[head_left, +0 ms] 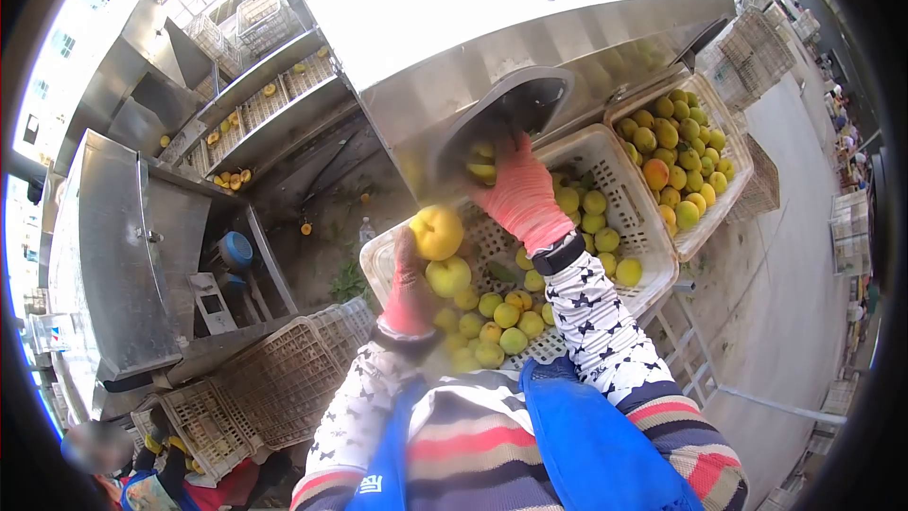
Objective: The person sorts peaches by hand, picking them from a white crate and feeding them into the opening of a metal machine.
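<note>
With left hand (408,298), gloved in pink, cupping a large yellow fruit (438,233) above the left end of the near crate (638,194); nearly round, so long axis and pointing direction hard to tell. Within that crate, loose green-yellow fruits (514,340); within the far right crate (711,218), a fuller heap (673,156), some orange-tinged. With right hand (520,194), reaching forward into a dark oval opening (534,99), black band (558,255) at wrist, beside greenish fruit (482,171), pinching or merely touching: cannot tell.

Yellow fruit (437,233), round, above left end of white crate (626,191), yellow-green fruit (481,171), partly hidden, at dark opening (537,102).
</note>
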Tool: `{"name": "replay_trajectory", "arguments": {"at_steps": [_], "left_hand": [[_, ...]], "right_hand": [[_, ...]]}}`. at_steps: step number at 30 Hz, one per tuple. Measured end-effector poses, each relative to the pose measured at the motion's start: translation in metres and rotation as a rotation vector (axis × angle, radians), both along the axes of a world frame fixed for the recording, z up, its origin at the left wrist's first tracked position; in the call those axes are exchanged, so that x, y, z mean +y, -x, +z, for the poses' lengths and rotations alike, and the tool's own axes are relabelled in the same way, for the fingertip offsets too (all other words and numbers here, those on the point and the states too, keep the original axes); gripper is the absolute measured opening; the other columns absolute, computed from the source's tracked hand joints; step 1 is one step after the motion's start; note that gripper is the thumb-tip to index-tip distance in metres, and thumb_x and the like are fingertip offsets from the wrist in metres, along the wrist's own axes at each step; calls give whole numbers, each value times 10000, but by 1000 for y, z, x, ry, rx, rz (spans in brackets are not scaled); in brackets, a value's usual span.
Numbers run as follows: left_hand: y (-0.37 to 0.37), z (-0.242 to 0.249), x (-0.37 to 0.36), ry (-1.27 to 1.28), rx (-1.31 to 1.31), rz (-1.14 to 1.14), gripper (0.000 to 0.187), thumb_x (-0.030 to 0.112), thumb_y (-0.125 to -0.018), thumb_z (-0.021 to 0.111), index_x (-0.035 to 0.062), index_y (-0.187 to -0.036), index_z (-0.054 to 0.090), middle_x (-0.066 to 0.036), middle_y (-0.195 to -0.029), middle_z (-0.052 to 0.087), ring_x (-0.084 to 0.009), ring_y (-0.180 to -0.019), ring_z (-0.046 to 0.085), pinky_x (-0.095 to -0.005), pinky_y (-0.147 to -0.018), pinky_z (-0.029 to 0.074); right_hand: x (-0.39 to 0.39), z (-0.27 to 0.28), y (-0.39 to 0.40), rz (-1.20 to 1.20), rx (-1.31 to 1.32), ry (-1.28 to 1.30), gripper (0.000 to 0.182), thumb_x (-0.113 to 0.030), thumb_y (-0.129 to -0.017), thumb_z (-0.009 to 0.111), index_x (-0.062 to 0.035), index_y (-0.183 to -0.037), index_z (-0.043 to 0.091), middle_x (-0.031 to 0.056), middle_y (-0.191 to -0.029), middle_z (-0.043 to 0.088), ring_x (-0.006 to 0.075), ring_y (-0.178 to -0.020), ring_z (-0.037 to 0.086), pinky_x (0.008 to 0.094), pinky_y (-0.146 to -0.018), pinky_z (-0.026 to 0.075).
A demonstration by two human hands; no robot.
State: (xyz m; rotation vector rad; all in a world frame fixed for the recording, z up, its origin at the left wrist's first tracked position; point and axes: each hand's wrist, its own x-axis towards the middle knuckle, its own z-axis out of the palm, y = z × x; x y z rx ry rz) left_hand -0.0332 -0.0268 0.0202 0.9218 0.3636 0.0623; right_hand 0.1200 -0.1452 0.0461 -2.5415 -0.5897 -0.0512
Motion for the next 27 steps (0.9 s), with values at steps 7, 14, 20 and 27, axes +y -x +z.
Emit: {"name": "replay_trajectory", "arguments": {"at_steps": [7,14,20,27], "left_hand": [[-1,-22,-1,195,107,-12,683,643,-923,496,43,-1243,556,-117,-1039,647,-216,-892,633,-329,-795,529],[-18,-33,-1,175,51,-87,679,650,-919,500,54,-1240,561,-99,-1010,646,-194,-900,637,-307,-792,531],[-41,-11,2,353,-123,-364,645,566,-967,468,9,-1287,526,-136,-1134,638,-234,-998,639,-351,-910,516],[-30,-48,-5,356,69,23,355,-47,-881,580,-1,-1229,527,-111,-1158,606,-203,-1044,614,-339,-857,549]], "right_hand": [[41,-3,-26,120,-83,409,616,-401,-780,723,-46,-1246,533,191,-1234,544,373,-1072,581,453,-901,496],[-15,18,23,187,23,-482,798,-446,-715,803,-2,-1313,518,216,-1188,570,323,-1027,599,404,-879,496],[-19,10,39,-1,38,-358,675,-428,-686,828,-73,-1211,594,176,-1145,604,362,-1099,573,429,-923,496],[36,17,-31,-119,43,-36,841,-417,-675,834,-25,-1342,502,162,-1116,594,285,-873,616,376,-789,525]]}}
